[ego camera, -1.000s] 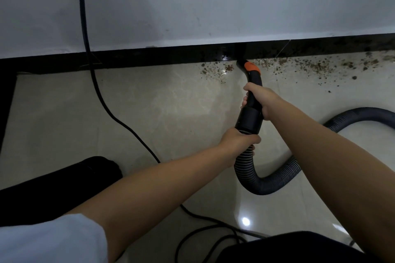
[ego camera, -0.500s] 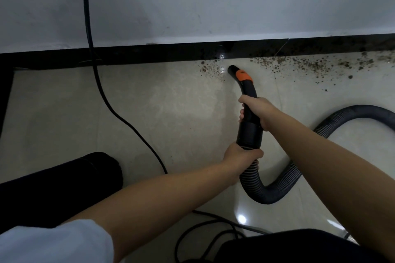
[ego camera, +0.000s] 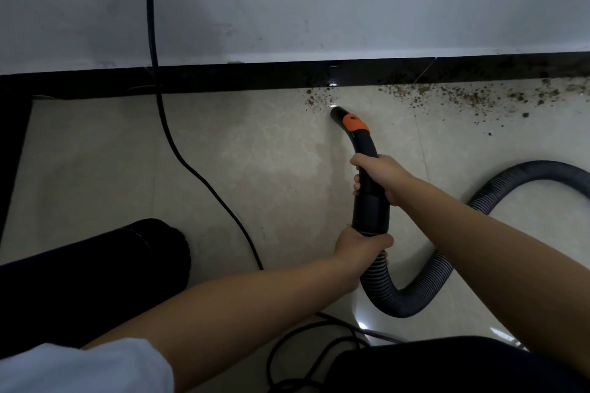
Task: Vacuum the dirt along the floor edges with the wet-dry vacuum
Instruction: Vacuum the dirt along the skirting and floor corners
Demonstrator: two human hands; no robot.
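Tiled floor (ego camera: pixel 255 169), hands gripping vacuum nozzle (ego camera: pixel 360 143)

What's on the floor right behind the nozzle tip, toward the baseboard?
Brown dirt crumbs lie between the black orange-banded nozzle and black baseboard. Floor beneath the tip itself is hidden.

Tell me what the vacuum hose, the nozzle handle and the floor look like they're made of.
The hose looks like flexible ribbed plastic, dark grey and matte: fine rings run along its bends. The nozzle handle seems rigid smooth black plastic with an orange collar and a faint sheen. The floor looks like polished beige stone or ceramic tile: it mirrors a light and shows thin joint lines. Which one is unclear.
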